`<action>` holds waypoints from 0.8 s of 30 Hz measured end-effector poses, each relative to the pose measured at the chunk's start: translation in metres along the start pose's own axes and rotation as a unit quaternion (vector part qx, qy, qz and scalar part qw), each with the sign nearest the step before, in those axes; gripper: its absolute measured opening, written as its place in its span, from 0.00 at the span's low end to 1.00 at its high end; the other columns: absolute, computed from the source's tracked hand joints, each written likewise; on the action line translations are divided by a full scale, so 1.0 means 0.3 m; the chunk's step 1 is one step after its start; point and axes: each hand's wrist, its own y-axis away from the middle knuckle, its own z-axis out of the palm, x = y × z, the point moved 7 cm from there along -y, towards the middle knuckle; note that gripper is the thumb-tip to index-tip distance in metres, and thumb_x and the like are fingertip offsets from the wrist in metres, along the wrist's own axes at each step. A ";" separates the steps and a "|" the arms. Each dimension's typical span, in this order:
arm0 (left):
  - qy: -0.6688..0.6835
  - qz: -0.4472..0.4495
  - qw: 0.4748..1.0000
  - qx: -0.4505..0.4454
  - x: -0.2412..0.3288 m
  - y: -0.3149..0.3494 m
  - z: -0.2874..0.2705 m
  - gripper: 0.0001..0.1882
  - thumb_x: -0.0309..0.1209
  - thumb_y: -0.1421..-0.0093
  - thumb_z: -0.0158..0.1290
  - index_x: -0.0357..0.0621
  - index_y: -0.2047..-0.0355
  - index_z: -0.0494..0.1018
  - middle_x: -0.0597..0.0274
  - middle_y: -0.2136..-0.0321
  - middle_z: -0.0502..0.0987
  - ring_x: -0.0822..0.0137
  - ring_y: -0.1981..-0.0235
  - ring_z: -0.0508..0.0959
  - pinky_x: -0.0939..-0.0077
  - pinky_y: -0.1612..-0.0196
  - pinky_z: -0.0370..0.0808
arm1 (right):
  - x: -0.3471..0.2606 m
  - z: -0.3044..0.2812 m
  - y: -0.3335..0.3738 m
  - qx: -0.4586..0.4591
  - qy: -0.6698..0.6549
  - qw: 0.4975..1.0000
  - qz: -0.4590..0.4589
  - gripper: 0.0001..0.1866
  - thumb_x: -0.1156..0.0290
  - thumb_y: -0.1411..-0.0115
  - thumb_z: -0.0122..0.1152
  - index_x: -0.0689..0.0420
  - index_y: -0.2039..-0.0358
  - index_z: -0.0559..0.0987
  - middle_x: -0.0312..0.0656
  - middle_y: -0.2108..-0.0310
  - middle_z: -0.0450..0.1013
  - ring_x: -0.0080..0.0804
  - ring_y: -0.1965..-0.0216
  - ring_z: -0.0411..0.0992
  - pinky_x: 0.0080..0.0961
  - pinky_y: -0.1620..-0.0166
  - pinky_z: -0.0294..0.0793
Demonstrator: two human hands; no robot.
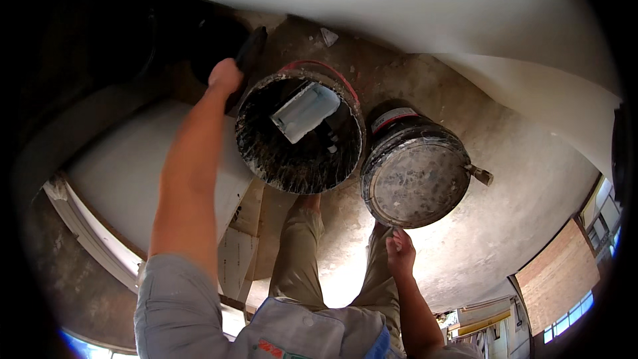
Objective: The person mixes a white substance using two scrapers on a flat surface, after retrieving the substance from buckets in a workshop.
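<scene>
My left hand (226,76) reaches far forward, its fingers curled against a dark, long object (251,50) whose kind the shadow hides. Just right of that hand stands an open black bucket (247,149), crusted with dried white material and fitted with a red handle. Inside it a whitish rectangular container (309,110) lies tilted. Beside this bucket, a second black bucket (419,176) has a grey, stained round top facing me. My right hand (401,252) is closed below that bucket's near edge; whatever its fingers hold, if anything, cannot be made out.
A brush-like tool (480,174) sticks out at the second bucket's right edge. To the left lies a large pale board (159,159). A big white curved surface (432,0) spans the far side. A small pale scrap (329,36) rests on the stained floor (505,206).
</scene>
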 end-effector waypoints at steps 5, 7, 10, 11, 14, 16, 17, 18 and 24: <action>-0.040 0.192 0.968 0.154 0.036 0.404 -0.227 0.28 0.34 0.43 0.52 0.40 0.41 0.66 0.44 0.53 0.74 0.45 0.58 0.78 0.48 0.55 0.75 | -0.219 0.096 -0.048 -0.018 -0.062 0.996 -0.056 0.21 0.69 0.40 0.65 0.61 0.47 0.75 0.51 0.57 0.77 0.42 0.58 0.78 0.34 0.56 0.77; -0.103 0.217 0.968 0.073 0.139 0.661 -0.223 0.36 0.33 0.44 0.53 0.40 0.35 0.58 0.46 0.51 0.71 0.47 0.55 0.76 0.48 0.55 0.74 | -0.251 0.132 -0.056 -0.018 -0.026 0.995 -0.094 0.21 0.68 0.40 0.65 0.61 0.47 0.75 0.52 0.56 0.77 0.45 0.59 0.79 0.35 0.56 0.77; -0.113 0.347 0.926 -0.093 0.272 0.939 -0.066 0.42 0.29 0.43 0.50 0.42 0.29 0.48 0.39 0.49 0.70 0.45 0.54 0.75 0.49 0.52 0.73 | -0.395 0.137 -0.076 0.003 -0.019 0.991 -0.129 0.21 0.68 0.41 0.66 0.62 0.48 0.75 0.53 0.57 0.77 0.47 0.59 0.79 0.37 0.57 0.78; -0.111 0.387 0.910 -0.099 0.293 1.013 0.012 0.42 0.28 0.42 0.50 0.43 0.28 0.46 0.36 0.49 0.70 0.43 0.57 0.76 0.50 0.55 0.75 | -0.439 0.137 -0.088 0.003 -0.022 0.990 -0.137 0.22 0.67 0.41 0.66 0.62 0.49 0.75 0.53 0.57 0.77 0.47 0.59 0.79 0.37 0.57 0.78; -0.225 0.447 0.863 -0.072 0.357 1.070 0.245 0.44 0.28 0.42 0.51 0.44 0.27 0.44 0.37 0.55 0.72 0.48 0.65 0.79 0.56 0.69 0.77 | -0.434 0.170 -0.178 0.011 -0.061 0.989 -0.136 0.21 0.65 0.40 0.66 0.63 0.50 0.75 0.54 0.57 0.77 0.47 0.58 0.79 0.38 0.56 0.78; -0.250 0.502 0.821 -0.107 0.412 1.111 0.377 0.44 0.29 0.42 0.53 0.44 0.27 0.45 0.39 0.58 0.72 0.52 0.69 0.79 0.59 0.75 0.77 | -0.395 0.169 -0.220 0.025 -0.072 0.992 -0.104 0.22 0.64 0.41 0.66 0.63 0.50 0.76 0.54 0.57 0.77 0.47 0.58 0.79 0.37 0.56 0.78; -0.245 0.499 0.825 -0.098 0.451 1.128 0.420 0.44 0.29 0.41 0.53 0.45 0.27 0.45 0.40 0.60 0.73 0.53 0.70 0.79 0.60 0.76 0.77 | -0.379 0.164 -0.225 0.030 -0.081 0.991 -0.102 0.22 0.64 0.41 0.66 0.63 0.50 0.76 0.54 0.56 0.77 0.47 0.58 0.79 0.37 0.56 0.78; -0.243 0.495 0.830 -0.087 0.502 1.140 0.441 0.44 0.29 0.41 0.53 0.45 0.27 0.45 0.42 0.61 0.73 0.54 0.71 0.80 0.60 0.76 0.77 | -0.372 0.155 -0.234 0.036 -0.094 0.990 -0.104 0.22 0.64 0.41 0.66 0.63 0.50 0.76 0.54 0.56 0.77 0.47 0.58 0.79 0.37 0.56 0.78; -0.275 0.472 0.835 -0.071 0.558 1.142 0.534 0.48 0.28 0.39 0.53 0.49 0.26 0.36 0.46 0.63 0.74 0.55 0.74 0.79 0.60 0.76 0.77 | -0.165 0.099 -0.113 0.024 -0.051 0.996 -0.063 0.25 0.63 0.41 0.67 0.63 0.48 0.76 0.54 0.56 0.78 0.44 0.57 0.79 0.35 0.55 0.78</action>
